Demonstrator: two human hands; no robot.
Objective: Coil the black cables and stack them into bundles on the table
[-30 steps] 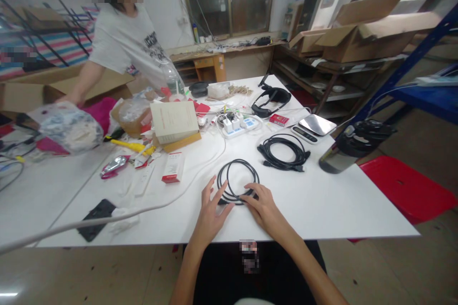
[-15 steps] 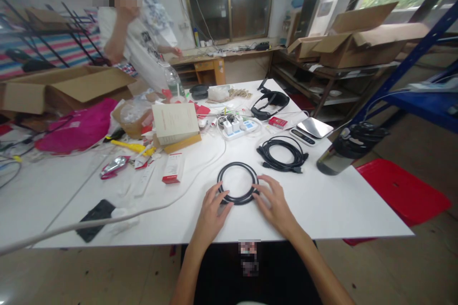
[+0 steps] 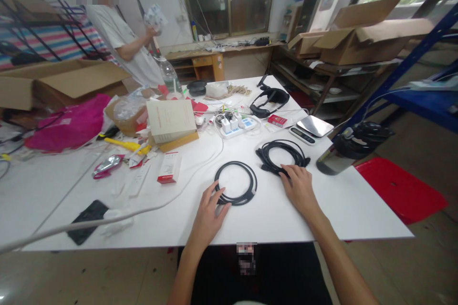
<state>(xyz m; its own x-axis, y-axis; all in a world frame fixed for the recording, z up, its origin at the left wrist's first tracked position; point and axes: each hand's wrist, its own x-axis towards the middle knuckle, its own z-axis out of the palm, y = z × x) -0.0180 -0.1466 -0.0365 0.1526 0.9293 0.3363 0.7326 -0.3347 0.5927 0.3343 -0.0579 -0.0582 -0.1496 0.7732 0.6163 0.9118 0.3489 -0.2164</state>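
A thin coiled black cable (image 3: 255, 178) lies flat on the white table in front of me. My left hand (image 3: 209, 209) is at its lower left edge, fingers apart and fingertips on or beside the loop. To the right and a little farther off is a thicker coil of black cable (image 3: 263, 156) with connectors at its ends. My right hand (image 3: 300, 190) reaches to the near edge of that thicker coil. Its fingers are stretched out, the fingertips at the cable, without a visible grip around it.
Behind the coils are a power strip (image 3: 238, 126), a black headset (image 3: 268, 102) and a small scale (image 3: 315, 126). A dark bottle (image 3: 352, 147) stands at right. Left are a red-and-white box (image 3: 169, 167), a phone (image 3: 88, 221) and a grey cable (image 3: 143, 210). Another person (image 3: 125, 43) stands beyond.
My right hand has left the thin coil and moved right to the thicker one. My left hand stays by the thin coil. The other person has straightened, holding a crumpled patterned thing higher.
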